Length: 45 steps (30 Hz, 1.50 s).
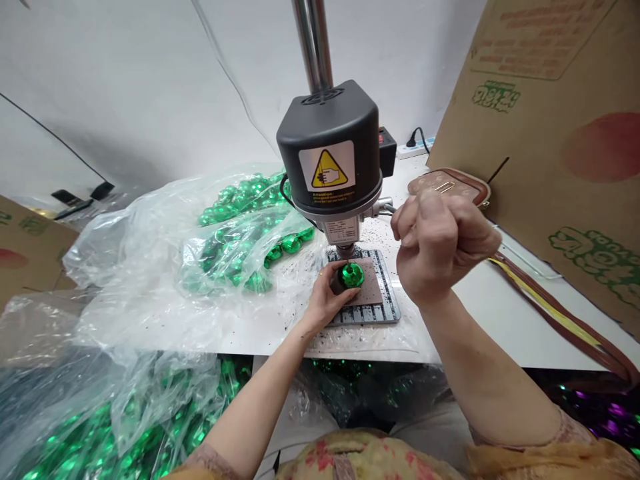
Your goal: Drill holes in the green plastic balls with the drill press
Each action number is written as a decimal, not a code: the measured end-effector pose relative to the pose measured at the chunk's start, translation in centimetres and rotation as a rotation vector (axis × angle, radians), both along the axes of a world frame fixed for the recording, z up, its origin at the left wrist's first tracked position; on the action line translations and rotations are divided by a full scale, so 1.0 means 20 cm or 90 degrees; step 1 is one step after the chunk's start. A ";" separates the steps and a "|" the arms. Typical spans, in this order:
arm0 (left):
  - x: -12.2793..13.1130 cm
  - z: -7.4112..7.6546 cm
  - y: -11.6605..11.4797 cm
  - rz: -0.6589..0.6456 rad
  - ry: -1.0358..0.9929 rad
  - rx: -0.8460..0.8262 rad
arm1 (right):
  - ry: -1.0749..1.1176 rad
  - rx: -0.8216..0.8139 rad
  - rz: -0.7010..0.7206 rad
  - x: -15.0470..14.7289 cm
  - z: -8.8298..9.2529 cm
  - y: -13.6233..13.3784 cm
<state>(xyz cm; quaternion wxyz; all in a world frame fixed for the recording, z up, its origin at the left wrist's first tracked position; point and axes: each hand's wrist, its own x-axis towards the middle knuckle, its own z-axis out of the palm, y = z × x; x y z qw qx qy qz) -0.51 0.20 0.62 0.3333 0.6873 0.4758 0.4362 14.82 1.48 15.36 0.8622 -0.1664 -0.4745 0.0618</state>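
My left hand (327, 293) reaches in from the left, thumb and fingers curved round a shiny green faceted ball (353, 275). The ball sits on a brownish pad (371, 288) over the slotted metal base (391, 310) of a small bench drill press (327, 147). Right above the ball is the drill chuck (345, 251); its tip meets or nearly meets the ball's top. My right hand (443, 243) is raised to the right of the machine, fingers closed round the end of its feed lever (389, 209). The grip itself is mostly hidden by the fist.
Clear plastic bags of green balls (235, 257) lie left of the press, with another bag (125, 413) below the table edge. A brown purse (450, 183) with its strap (555, 307) and a large cardboard box (560, 147) stand right. Dark shavings surround the base.
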 end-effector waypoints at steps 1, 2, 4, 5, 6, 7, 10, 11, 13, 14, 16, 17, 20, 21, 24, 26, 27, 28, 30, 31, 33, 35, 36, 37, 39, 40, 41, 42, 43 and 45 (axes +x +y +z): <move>0.00 0.00 0.00 -0.002 0.000 -0.001 | -0.001 0.005 -0.001 0.00 -0.01 0.00; 0.00 0.00 0.00 -0.001 -0.001 -0.001 | -0.001 0.009 -0.001 0.00 -0.01 0.00; 0.00 0.00 0.00 0.001 -0.002 -0.001 | -0.008 0.016 0.000 0.01 -0.02 0.00; 0.00 0.00 0.00 0.001 -0.002 0.000 | -0.012 0.020 0.000 0.01 -0.03 0.01; 0.00 0.00 0.00 0.001 -0.001 0.002 | -0.018 0.022 0.002 0.02 -0.03 0.01; 0.00 0.00 0.00 0.000 0.001 0.003 | -0.022 0.025 0.005 0.02 -0.03 0.01; 0.00 0.00 0.00 -0.005 0.006 0.002 | -0.031 0.036 0.012 0.02 -0.04 0.01; 0.00 0.00 0.00 -0.006 0.006 -0.001 | -0.032 0.041 0.013 0.02 -0.05 0.00; 0.00 0.00 0.00 -0.010 0.000 -0.008 | -0.030 0.052 0.016 0.02 -0.06 0.00; 0.00 0.00 0.00 -0.012 -0.004 -0.009 | -0.028 0.054 0.018 0.02 -0.06 0.00; 0.00 0.00 0.00 -0.011 -0.013 -0.008 | -0.024 0.057 0.020 0.02 -0.07 0.00; 0.00 0.00 0.00 -0.010 -0.016 -0.009 | -0.026 0.059 0.021 0.03 -0.08 0.00; 0.00 0.01 -0.01 -0.005 -0.017 -0.015 | -0.033 0.076 0.018 0.03 -0.09 0.01; 0.00 0.01 -0.01 -0.007 -0.016 -0.016 | -0.033 0.081 0.016 0.03 -0.10 0.01; 0.00 0.01 -0.01 -0.009 -0.016 -0.021 | -0.036 0.088 0.013 0.03 -0.11 0.01; 0.00 0.01 -0.01 -0.008 -0.018 -0.025 | -0.047 0.093 0.015 0.03 -0.11 0.01; 0.00 0.01 0.00 -0.007 -0.019 -0.026 | -0.053 0.095 0.015 0.03 -0.11 0.01; 0.00 0.01 0.00 -0.006 -0.020 -0.025 | -0.054 0.098 0.015 0.03 -0.11 0.01; 0.00 0.00 0.00 -0.005 -0.021 -0.024 | -0.058 0.099 0.017 0.04 -0.12 0.01; 0.00 0.00 0.00 -0.005 -0.022 -0.024 | -0.061 0.100 0.020 0.04 -0.13 0.01; 0.00 0.00 -0.01 -0.009 -0.025 -0.025 | -0.068 0.108 0.025 0.04 -0.15 0.00; 0.00 0.00 -0.01 -0.015 -0.028 -0.023 | -0.083 0.113 0.026 0.04 -0.17 0.00; 0.00 0.00 -0.01 -0.017 -0.027 -0.020 | -0.085 0.114 0.025 0.04 -0.18 0.00; 0.00 -0.01 -0.01 -0.017 -0.026 -0.016 | -0.083 0.111 0.022 0.04 -0.18 -0.01; 0.00 -0.01 0.00 -0.014 -0.021 -0.009 | -0.060 0.084 0.012 0.03 -0.13 -0.01; 0.01 -0.01 0.00 -0.011 -0.018 -0.007 | -0.042 0.062 0.010 0.03 -0.10 -0.02; 0.01 -0.01 0.01 -0.006 -0.015 -0.005 | -0.026 0.033 0.017 0.03 -0.05 -0.02; 0.01 -0.01 0.01 0.003 -0.012 -0.002 | -0.005 0.010 0.036 0.02 0.00 -0.02; 0.02 0.00 0.00 0.017 -0.008 0.003 | -0.006 -0.013 0.057 0.02 0.05 -0.01; 0.03 0.01 -0.02 0.056 0.018 0.034 | -0.015 -0.056 0.092 0.03 0.14 0.00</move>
